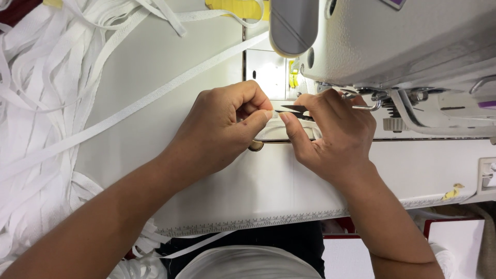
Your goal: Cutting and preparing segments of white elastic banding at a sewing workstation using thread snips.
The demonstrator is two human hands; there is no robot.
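Observation:
My left hand (227, 124) pinches the end of a white fabric strap (129, 109) between thumb and forefinger, just left of the sewing machine's needle area. The strap runs diagonally from the hand up and across the white table. My right hand (333, 134) holds small black thread snips (294, 109), their blades pointing left toward the pinched strap end. Both hands almost touch, under the machine head (403, 41). A white piece (284, 132) lies beneath them on the machine bed; its shape is mostly hidden.
A big heap of loose white straps (36, 119) fills the left side. The table's front edge carries a printed ruler strip (248, 223). Something yellow (235, 7) lies at the top. A roll of white material (248, 263) sits in my lap.

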